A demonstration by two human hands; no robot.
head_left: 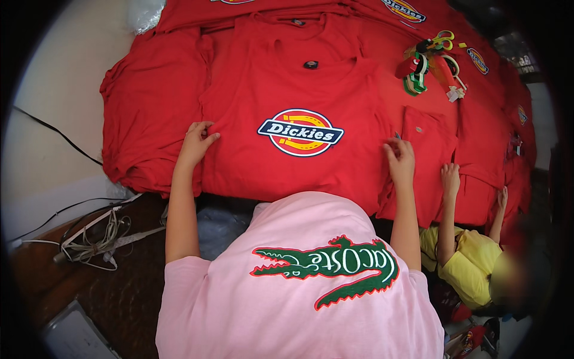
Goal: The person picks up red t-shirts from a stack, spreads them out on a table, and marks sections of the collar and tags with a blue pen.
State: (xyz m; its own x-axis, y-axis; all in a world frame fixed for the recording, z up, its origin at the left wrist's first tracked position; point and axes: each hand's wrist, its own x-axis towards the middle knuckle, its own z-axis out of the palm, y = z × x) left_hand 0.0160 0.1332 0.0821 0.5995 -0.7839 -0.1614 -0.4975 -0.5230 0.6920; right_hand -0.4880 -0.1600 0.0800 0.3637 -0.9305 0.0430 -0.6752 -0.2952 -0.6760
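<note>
- The left hand [196, 139] pinched the left edge of the red cotton T-shirt with a round printed chest emblem [299, 119], fingers curled together on the cloth.
- The right hand [399, 157] pressed the shirt's right edge, fingers bent, close together.
- The shirt lay flat, topmost on a stack of red shirts [149, 113].
- A second person's small hand [450, 176] rested on a folded red shirt [427, 143] beside it.
- Tape dispensers and scissors [431, 63] lay beyond.

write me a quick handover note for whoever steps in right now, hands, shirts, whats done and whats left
Left hand: pinching the left edge of the top red t-shirt. Right hand: fingers pressing on its right edge.
The shirt lies flat, printed side up, on a spread of other red shirts. Scissors and tape rolls sit at upper right. A second person's hand rests on a smaller folded red piece.
Done: shirt laid out. Left: not folded yet.
</note>
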